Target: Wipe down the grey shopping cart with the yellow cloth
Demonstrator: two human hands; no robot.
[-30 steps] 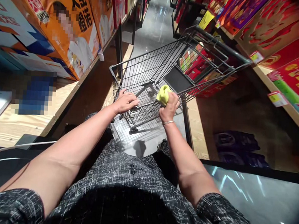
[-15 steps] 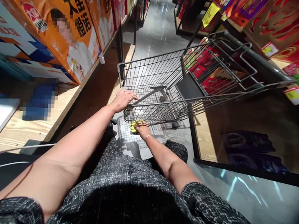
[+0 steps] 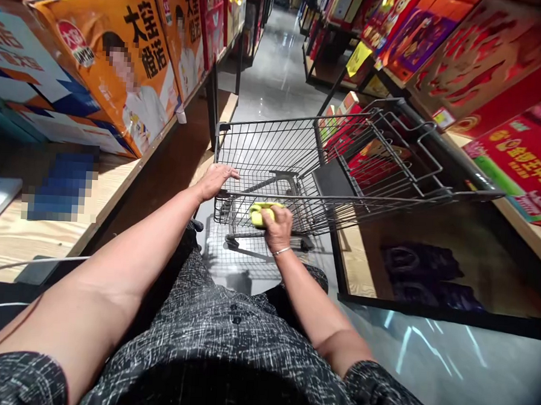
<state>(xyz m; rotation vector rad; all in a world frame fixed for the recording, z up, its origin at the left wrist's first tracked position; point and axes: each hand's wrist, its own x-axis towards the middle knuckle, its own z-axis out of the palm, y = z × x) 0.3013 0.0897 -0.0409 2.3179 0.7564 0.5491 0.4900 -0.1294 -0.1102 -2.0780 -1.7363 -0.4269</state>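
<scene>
A grey wire shopping cart [image 3: 274, 125] stands at an angle before me, its handle away to the right. My left hand [image 3: 216, 181] grips the near left corner of its basket, fingers over the rim. In my right hand [image 3: 279, 228], closed, is a bunched yellow cloth [image 3: 261, 215]. That hand is at the outside of the cart's near side, a little below the top rail. Whether the cloth touches the wires, I cannot tell. A thin bracelet [image 3: 280, 251] circles the right wrist.
Orange boxes [image 3: 109, 67] stand on a wooden shelf [image 3: 117, 179] at left, with a white cable [image 3: 31, 264] below. Red gift boxes [image 3: 518, 155] fill the right shelf; dark purple packages [image 3: 421, 265] lie beneath it. A grey-floored aisle [image 3: 278, 64] runs ahead.
My right hand with the yellow cloth has moved up and to the right along the cart's side. My left hand remains on the corner. The view has shifted slightly.
</scene>
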